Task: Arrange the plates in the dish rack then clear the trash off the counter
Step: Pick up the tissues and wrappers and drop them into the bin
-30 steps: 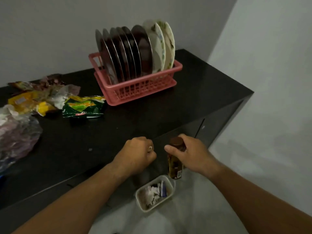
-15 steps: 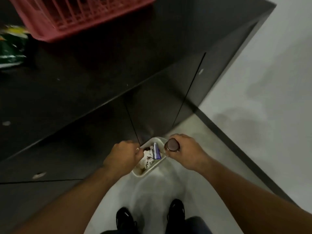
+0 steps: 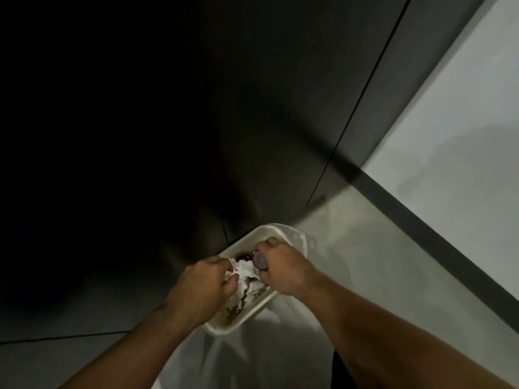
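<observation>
Both forearms reach down over white rectangular plastic-lined bin [image 3: 241, 241]. R hand [image 3: 283, 273] wraps brown-capped dark bottle [image 3: 259, 261], cap up, inside bin mouth. L hand [image 3: 202, 287] curled beside crumpled white wrapper [image 3: 245, 272], grip unclear.

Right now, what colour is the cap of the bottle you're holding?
Dark brown round cap, clearest in the head view.

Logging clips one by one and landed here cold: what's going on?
A person reaches over a white rectangular plastic trash bin beside a dark cabinet. The right hand grips a small brown-capped bottle over its opening. The left hand is curled at crumpled white paper inside; whether it holds it is unclear.
</observation>
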`<state>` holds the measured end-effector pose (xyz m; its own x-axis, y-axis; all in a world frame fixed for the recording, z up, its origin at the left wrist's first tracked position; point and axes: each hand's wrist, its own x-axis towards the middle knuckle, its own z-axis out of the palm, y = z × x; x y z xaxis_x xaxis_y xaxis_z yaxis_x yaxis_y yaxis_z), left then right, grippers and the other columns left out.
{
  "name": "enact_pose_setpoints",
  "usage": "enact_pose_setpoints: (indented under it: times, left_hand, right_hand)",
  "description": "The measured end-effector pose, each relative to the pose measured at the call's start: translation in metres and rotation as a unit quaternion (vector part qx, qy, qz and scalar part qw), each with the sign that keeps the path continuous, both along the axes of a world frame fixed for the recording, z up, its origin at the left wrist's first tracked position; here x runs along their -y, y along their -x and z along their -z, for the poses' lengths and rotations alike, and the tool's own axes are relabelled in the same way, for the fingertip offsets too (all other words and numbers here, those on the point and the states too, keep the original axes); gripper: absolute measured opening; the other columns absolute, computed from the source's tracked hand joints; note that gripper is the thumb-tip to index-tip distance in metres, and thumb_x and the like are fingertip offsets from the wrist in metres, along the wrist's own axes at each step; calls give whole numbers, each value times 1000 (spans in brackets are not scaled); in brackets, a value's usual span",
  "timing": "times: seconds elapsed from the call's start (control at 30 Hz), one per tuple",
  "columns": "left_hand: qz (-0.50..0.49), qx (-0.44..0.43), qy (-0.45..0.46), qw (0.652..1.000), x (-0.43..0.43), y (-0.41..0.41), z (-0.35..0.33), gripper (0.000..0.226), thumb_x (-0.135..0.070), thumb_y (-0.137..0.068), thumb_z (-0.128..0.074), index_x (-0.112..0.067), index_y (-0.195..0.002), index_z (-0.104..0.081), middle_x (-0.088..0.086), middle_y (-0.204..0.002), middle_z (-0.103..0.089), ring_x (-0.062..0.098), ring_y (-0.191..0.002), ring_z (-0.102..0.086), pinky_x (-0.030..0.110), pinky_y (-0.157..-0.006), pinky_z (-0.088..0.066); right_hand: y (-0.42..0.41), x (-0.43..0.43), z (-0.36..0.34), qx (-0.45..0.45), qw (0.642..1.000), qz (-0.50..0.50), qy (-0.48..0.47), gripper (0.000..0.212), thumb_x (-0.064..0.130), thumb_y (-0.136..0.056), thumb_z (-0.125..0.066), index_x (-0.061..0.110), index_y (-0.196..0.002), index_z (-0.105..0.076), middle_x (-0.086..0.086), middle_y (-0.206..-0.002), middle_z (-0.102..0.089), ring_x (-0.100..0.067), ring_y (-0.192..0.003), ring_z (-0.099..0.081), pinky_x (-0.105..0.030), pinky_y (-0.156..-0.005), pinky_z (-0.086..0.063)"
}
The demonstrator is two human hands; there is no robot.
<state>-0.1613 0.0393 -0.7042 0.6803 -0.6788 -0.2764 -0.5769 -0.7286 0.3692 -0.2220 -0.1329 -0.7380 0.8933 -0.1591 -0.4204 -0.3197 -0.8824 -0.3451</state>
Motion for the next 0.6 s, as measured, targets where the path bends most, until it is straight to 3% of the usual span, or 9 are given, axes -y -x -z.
enact_pose_setpoints:
  times: [0.13,0.2,0.3,0.37,0.5,0.6]
  left_hand:
    - [3,22,-20,1000,0,0,41,29,-44,-93,-49,-24,-106,-65,-6,-108,-62,14,-92,-62,28,-77,-48]
    - [10,24,-26,999,1,0,52,29,-43,-93,-49,-24,-108,-64,-5,-110,-61,14,-94,-61,26,-76,-45]
    - [19,16,-31,999,6,2,58,30,-42,-91,-52,-25,-113,-63,-5,-113,-61,16,-96,-62,27,-79,-45]
    - [38,14,-47,998,12,2,60,31,-43,-90,-53,-27,-115,-61,-6,-115,-60,16,-98,-62,27,-80,-45]
    - [64,9,-73,995,33,-5,76,36,-40,-89,-52,-27,-122,-58,-3,-121,-60,20,-104,-62,32,-85,-48]
    - [57,-6,-80,995,55,-9,99,37,-39,-93,-46,-22,-124,-57,3,-122,-62,24,-105,-62,36,-87,-50]
  right_hand:
    - [-12,-8,49,-46,998,-25,17,40,28,-89,-61,24,-129,-53,-4,-128,-53,-25,-112,-57,-39,-94,-48]
    - [-14,-12,67,-77,996,-40,-7,44,31,-84,-66,24,-126,-57,-4,-122,-57,-27,-108,-58,-36,-92,-49]
    - [-15,-14,73,-116,990,-39,-76,31,33,-78,-70,24,-108,-65,0,-99,-65,-21,-92,-59,-30,-82,-49]
    - [-16,-9,72,-125,986,-49,-101,24,30,-81,-66,25,-104,-67,1,-100,-67,-21,-92,-61,-34,-86,-52]
    - [-15,11,58,-102,991,-8,-87,18,16,-86,-58,24,-99,-67,-1,-96,-67,-23,-87,-65,-33,-78,-55]
    - [-7,29,37,-75,995,19,-70,27,9,-87,-59,22,-108,-69,-2,-99,-67,-19,-86,-64,-29,-73,-54]
